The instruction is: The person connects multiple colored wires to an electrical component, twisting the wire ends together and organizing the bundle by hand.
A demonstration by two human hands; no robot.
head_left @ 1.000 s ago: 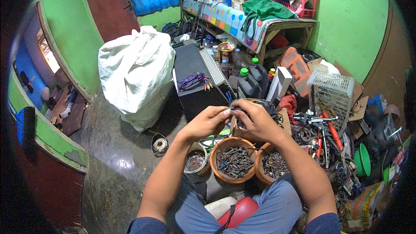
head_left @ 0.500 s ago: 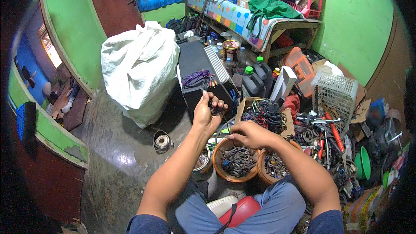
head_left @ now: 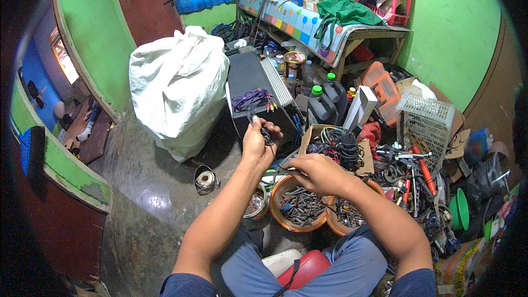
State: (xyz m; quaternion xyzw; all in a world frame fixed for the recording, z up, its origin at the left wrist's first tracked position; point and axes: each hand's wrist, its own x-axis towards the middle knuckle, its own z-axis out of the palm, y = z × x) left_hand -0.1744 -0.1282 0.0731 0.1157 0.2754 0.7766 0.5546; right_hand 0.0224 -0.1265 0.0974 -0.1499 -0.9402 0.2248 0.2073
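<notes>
My left hand point(head_left: 260, 144) is raised in front of me, its fingers curled round a bunched black cable point(head_left: 268, 135). Part of that cable sticks up past the thumb, and the palm hides the rest. Lower and to the right, my right hand point(head_left: 320, 172) pinches a length of dark cable running between the two hands; its fingertips are partly hidden. Just below it stands an orange-brown bucket point(head_left: 300, 229) with many small dark pieces like cable plugs. A second bucket point(head_left: 342, 230) of similar bits sits under my right forearm. Behind the hands is a cardboard box point(head_left: 365, 160) of tangled cables point(head_left: 342, 144).
A metal can point(head_left: 257, 209) stands left of the buckets, near a tape-like roll point(head_left: 205, 180). Ahead are a white sack point(head_left: 179, 88) and a black case point(head_left: 245, 77) with purple cables point(head_left: 250, 99) on top. Tools point(head_left: 415, 173) and a wire basket point(head_left: 426, 121) crowd the right.
My left hand has shifted slightly left and turned a little. The right hand has moved slightly left, and more of the cable shows between the hands.
</notes>
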